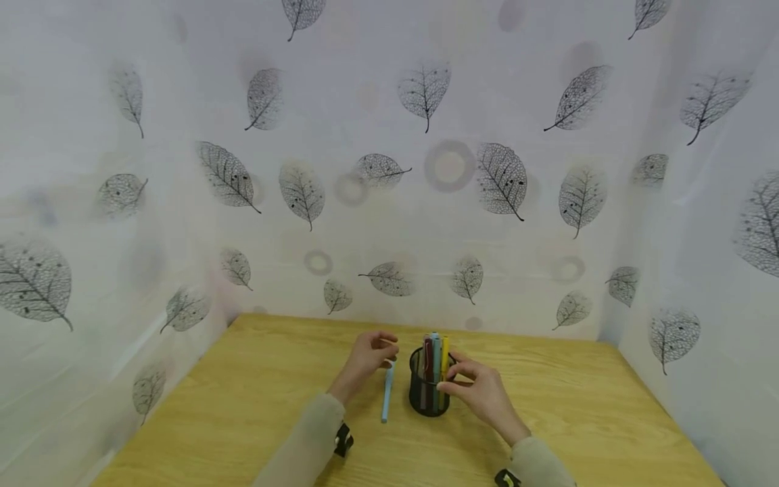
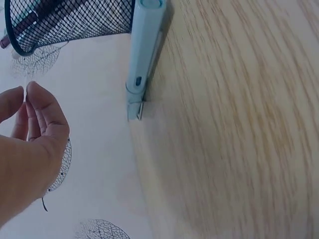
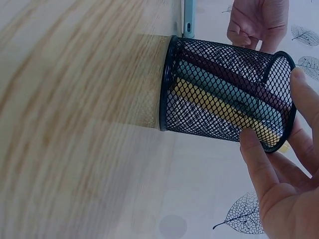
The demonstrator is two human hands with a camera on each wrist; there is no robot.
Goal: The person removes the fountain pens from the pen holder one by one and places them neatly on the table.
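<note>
Holder (image 1: 429,396) (mesh) with maybe three pens (image 1: 435,358), right hand (image 1: 481,392) gripping, left hand (image 1: 368,357) loose.

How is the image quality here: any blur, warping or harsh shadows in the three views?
Head view: even, soft light, wide-angle bending at the walls, hands small but fairly sharp. Left wrist view: the wooden table is smeared and curved, while the light blue pen is clearer. Right wrist view: table blurred, the mesh pen cup crisp, with a soft shadow at its base.

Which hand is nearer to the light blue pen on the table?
Left. The left hand hovers at the light blue pen's far end, not touching; the right hand holds the mesh pen cup beside it.
</note>
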